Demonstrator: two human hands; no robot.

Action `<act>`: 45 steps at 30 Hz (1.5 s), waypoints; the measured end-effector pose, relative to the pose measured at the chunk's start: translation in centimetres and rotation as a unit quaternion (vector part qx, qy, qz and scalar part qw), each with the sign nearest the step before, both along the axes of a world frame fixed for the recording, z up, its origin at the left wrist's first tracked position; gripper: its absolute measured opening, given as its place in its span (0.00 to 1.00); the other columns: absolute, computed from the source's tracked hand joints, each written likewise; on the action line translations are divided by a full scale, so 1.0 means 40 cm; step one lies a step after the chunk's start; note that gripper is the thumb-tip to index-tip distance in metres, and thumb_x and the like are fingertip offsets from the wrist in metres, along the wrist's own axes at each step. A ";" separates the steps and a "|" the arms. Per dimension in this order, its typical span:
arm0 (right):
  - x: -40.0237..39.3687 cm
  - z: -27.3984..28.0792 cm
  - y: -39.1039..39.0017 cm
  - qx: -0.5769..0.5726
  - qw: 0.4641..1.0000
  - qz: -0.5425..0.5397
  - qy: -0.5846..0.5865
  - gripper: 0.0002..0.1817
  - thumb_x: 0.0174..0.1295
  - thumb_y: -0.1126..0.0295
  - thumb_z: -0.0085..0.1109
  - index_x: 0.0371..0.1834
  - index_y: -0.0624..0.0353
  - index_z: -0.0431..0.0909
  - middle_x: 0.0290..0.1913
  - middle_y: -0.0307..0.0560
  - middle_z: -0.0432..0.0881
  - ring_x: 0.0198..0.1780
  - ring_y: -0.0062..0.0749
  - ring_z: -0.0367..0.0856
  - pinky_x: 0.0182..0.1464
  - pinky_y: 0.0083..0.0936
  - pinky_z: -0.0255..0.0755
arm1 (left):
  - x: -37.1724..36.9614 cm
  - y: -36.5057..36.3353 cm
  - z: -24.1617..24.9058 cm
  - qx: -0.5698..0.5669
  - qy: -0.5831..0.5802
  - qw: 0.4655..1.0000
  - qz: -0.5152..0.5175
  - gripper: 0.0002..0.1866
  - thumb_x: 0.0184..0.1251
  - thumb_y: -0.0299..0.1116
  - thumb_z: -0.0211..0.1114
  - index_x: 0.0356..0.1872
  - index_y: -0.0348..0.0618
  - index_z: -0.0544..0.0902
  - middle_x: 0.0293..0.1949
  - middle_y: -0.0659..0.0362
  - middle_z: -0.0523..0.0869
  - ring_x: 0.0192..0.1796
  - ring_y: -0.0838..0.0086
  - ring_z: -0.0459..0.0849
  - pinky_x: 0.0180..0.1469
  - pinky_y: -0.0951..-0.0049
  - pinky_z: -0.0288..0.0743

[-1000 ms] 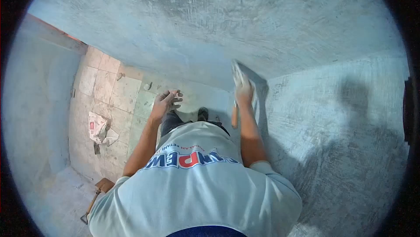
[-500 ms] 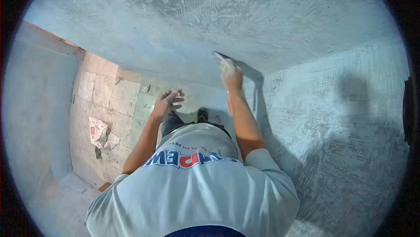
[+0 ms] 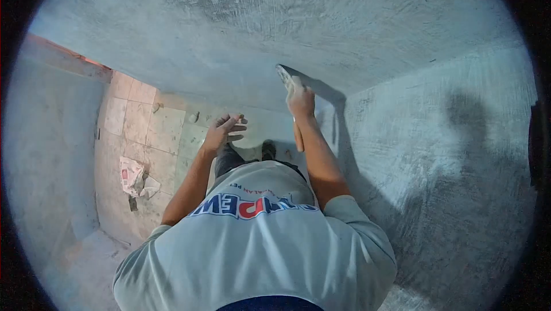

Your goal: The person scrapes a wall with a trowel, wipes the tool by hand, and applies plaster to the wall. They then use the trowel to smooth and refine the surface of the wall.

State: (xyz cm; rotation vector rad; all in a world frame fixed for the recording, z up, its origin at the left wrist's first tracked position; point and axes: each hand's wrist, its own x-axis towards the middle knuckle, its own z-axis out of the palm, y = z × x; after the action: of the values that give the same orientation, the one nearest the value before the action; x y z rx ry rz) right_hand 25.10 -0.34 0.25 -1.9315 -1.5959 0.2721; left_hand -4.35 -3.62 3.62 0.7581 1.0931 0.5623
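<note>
My right hand is wrapped round a scraper with a dusty metal blade; its wooden handle sticks out below my fist along the wrist. The blade is at the grey, smeared wall in front of me. Left of it, above my legs, my left hand hangs in the air with its fingers apart, and nothing is seen in it.
A second wall meets the front one at a corner on the right and carries my shadow. On the tiled floor at the left lie a crumpled white bag and small lumps of debris. My shoe shows below.
My right hand has shifted slightly left, and the scraper's blade and handle show more plainly. My left hand has moved a little to the right, still spread.
</note>
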 end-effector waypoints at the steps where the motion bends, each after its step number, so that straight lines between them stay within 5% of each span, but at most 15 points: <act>1: -0.003 -0.025 -0.024 0.014 1.000 -0.005 0.013 0.10 0.72 0.73 0.56 0.52 0.61 0.80 0.37 0.67 0.87 0.40 0.65 0.87 0.40 0.52 0.80 | 0.004 0.003 -0.001 -0.008 0.002 1.000 -0.011 0.17 0.83 0.43 0.61 0.61 0.44 0.82 0.57 0.56 0.88 0.59 0.66 0.87 0.55 0.63 0.82; 3: 0.029 -0.062 -0.088 0.091 0.995 -0.029 -0.011 0.14 0.73 0.73 0.55 0.59 0.59 0.80 0.40 0.66 0.88 0.38 0.65 0.87 0.39 0.50 0.81 | 0.008 -0.006 -0.007 -0.015 -0.005 1.000 -0.003 0.17 0.83 0.43 0.61 0.61 0.44 0.82 0.56 0.57 0.88 0.58 0.67 0.87 0.54 0.64 0.82; 5: 0.085 -0.007 -0.165 0.150 0.983 0.017 0.108 0.16 0.74 0.73 0.54 0.63 0.56 0.80 0.46 0.63 0.89 0.40 0.63 0.88 0.40 0.48 0.81 | -0.001 0.009 -0.007 -0.006 -0.009 1.000 0.004 0.18 0.83 0.44 0.61 0.61 0.44 0.83 0.56 0.57 0.88 0.58 0.67 0.87 0.55 0.63 0.82; 8: 0.113 0.030 -0.209 -0.063 0.993 -0.070 0.071 0.17 0.73 0.76 0.53 0.63 0.56 0.79 0.55 0.62 0.88 0.45 0.60 0.89 0.43 0.46 0.82 | -0.015 -0.006 -0.016 -0.004 -0.007 1.000 0.008 0.19 0.82 0.47 0.62 0.61 0.44 0.84 0.56 0.57 0.89 0.58 0.66 0.87 0.57 0.60 0.82; 10: 0.076 -0.016 -0.108 0.084 0.992 -0.029 0.094 0.17 0.75 0.70 0.53 0.64 0.54 0.79 0.44 0.63 0.89 0.40 0.64 0.88 0.38 0.48 0.80 | -0.019 -0.011 -0.016 -0.002 -0.008 1.000 0.015 0.19 0.82 0.47 0.62 0.60 0.44 0.84 0.56 0.57 0.89 0.58 0.66 0.87 0.57 0.61 0.82; 13: -0.028 -0.054 0.049 0.034 0.999 0.027 0.013 0.09 0.73 0.69 0.55 0.52 0.55 0.79 0.34 0.66 0.86 0.36 0.67 0.86 0.36 0.56 0.79 | -0.011 -0.014 -0.002 -0.001 -0.008 1.000 0.000 0.19 0.83 0.47 0.62 0.60 0.44 0.84 0.56 0.58 0.88 0.58 0.66 0.87 0.57 0.61 0.82; 16: -0.035 -0.076 -0.040 0.071 0.995 -0.039 0.066 0.11 0.71 0.73 0.55 0.54 0.54 0.80 0.34 0.66 0.86 0.37 0.66 0.87 0.37 0.57 0.79 | -0.013 0.000 -0.007 0.000 -0.017 1.000 -0.001 0.19 0.84 0.43 0.59 0.64 0.42 0.81 0.58 0.55 0.87 0.59 0.64 0.86 0.57 0.61 0.80; 20: 0.069 0.016 -0.195 -0.052 0.989 -0.116 0.077 0.15 0.71 0.75 0.54 0.58 0.53 0.80 0.42 0.61 0.90 0.41 0.63 0.89 0.40 0.55 0.82 | -0.037 -0.005 0.007 0.016 -0.004 1.000 0.024 0.19 0.84 0.43 0.59 0.63 0.42 0.81 0.57 0.55 0.88 0.58 0.65 0.87 0.54 0.63 0.84; 24: 0.038 -0.020 -0.054 0.089 0.995 -0.019 0.050 0.17 0.72 0.74 0.54 0.62 0.56 0.79 0.39 0.63 0.89 0.41 0.60 0.90 0.40 0.52 0.82 | -0.045 -0.016 -0.004 -0.001 -0.014 0.999 0.052 0.19 0.84 0.44 0.60 0.61 0.40 0.82 0.57 0.54 0.87 0.60 0.64 0.86 0.56 0.58 0.83; 26: -0.018 -0.044 0.022 0.022 0.999 0.005 -0.029 0.17 0.73 0.74 0.54 0.64 0.57 0.78 0.36 0.63 0.88 0.38 0.60 0.89 0.37 0.53 0.81 | -0.025 -0.014 -0.005 -0.001 -0.017 0.999 0.033 0.19 0.84 0.44 0.60 0.62 0.40 0.81 0.58 0.54 0.87 0.59 0.64 0.86 0.56 0.58 0.82; 34: 0.074 -0.008 -0.181 0.069 0.995 -0.040 0.052 0.12 0.73 0.72 0.57 0.57 0.57 0.79 0.30 0.61 0.86 0.32 0.61 0.87 0.31 0.53 0.78 | -0.001 0.007 -0.010 0.009 -0.023 1.000 0.004 0.18 0.84 0.42 0.59 0.62 0.42 0.82 0.56 0.56 0.88 0.58 0.66 0.86 0.56 0.59 0.81; 37: 0.046 -0.053 -0.076 0.123 0.988 -0.039 0.082 0.11 0.72 0.72 0.58 0.55 0.58 0.78 0.29 0.62 0.85 0.32 0.63 0.87 0.30 0.52 0.78 | -0.004 0.003 -0.006 -0.007 -0.015 1.000 0.008 0.18 0.84 0.43 0.59 0.62 0.42 0.82 0.56 0.56 0.87 0.58 0.66 0.86 0.56 0.59 0.81; 40: -0.032 -0.041 0.042 -0.033 0.999 0.022 0.000 0.15 0.70 0.75 0.55 0.59 0.59 0.77 0.32 0.64 0.86 0.34 0.65 0.86 0.36 0.57 0.79 | 0.014 0.000 0.000 -0.008 -0.010 1.000 -0.006 0.18 0.83 0.44 0.60 0.62 0.42 0.82 0.57 0.56 0.87 0.58 0.66 0.86 0.57 0.58 0.81; 42: -0.028 -0.067 -0.003 0.093 0.994 0.015 0.052 0.09 0.70 0.74 0.58 0.51 0.59 0.78 0.29 0.65 0.84 0.32 0.67 0.85 0.32 0.56 0.78 | 0.019 -0.001 0.005 -0.005 -0.009 1.000 -0.016 0.18 0.83 0.44 0.60 0.62 0.42 0.82 0.57 0.55 0.87 0.58 0.65 0.86 0.57 0.58 0.81; 45: 0.042 -0.010 -0.131 0.072 0.995 -0.052 0.045 0.12 0.72 0.74 0.57 0.56 0.59 0.79 0.32 0.64 0.86 0.35 0.64 0.87 0.32 0.50 0.79 | 0.029 0.023 0.031 0.006 -0.004 1.000 -0.014 0.18 0.84 0.43 0.60 0.62 0.42 0.82 0.57 0.55 0.87 0.58 0.65 0.86 0.57 0.58 0.81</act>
State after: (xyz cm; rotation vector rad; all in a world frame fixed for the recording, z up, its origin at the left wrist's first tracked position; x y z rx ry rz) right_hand 26.79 -5.60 -0.15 -1.8583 -1.4126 0.1933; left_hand -3.18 -2.71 4.86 0.7788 1.0710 0.5490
